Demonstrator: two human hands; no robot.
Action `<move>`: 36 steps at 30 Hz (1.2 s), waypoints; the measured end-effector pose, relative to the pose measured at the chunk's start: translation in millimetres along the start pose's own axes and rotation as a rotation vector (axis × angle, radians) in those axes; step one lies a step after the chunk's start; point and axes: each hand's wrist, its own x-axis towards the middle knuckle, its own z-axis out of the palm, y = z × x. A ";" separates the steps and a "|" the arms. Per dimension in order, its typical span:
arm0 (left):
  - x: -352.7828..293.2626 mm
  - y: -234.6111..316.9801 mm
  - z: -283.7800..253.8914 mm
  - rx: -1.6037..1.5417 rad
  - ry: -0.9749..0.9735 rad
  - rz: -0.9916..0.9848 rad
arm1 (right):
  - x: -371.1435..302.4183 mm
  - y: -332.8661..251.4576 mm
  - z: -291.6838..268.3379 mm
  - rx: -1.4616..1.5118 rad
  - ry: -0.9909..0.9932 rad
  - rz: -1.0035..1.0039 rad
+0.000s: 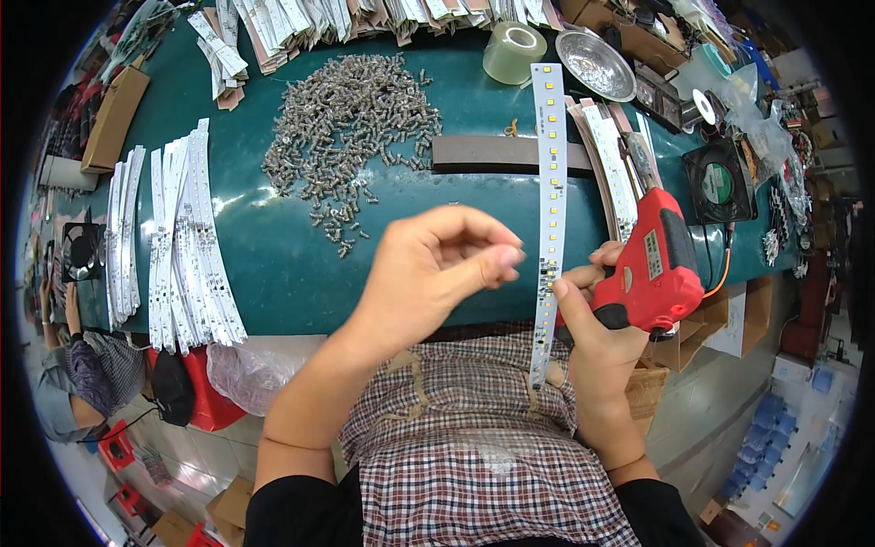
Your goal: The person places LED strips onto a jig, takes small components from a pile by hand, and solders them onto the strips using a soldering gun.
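My right hand [597, 314] grips a long white LED strip board [552, 173] between thumb and fingers and also holds a red soldering gun [652, 269] with a black grip. The strip stands nearly upright in the picture, with small yellow LEDs along it and a cluster of dark components near my thumb. Just left of the strip, my left hand [437, 264] is closed in a pinch, apart from the board. Whatever its fingertips hold, if anything, is too small to make out. A heap of small metal-and-glass parts [355, 128] lies on the green table beyond my left hand.
Bundles of LED strips [187, 237] lie at the left; others [609, 164] lie beside the gun. A grey bar [483, 153], a tape roll [513, 53], a metal dish [595, 66] and a black fan [718, 180] are on the table [273, 283]. Another person's arm [73, 314] shows far left.
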 end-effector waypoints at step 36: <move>0.5 -21.9 21.2 -0.021 0.051 -0.069 | -6.0 11.9 -9.8 0.017 -0.107 0.040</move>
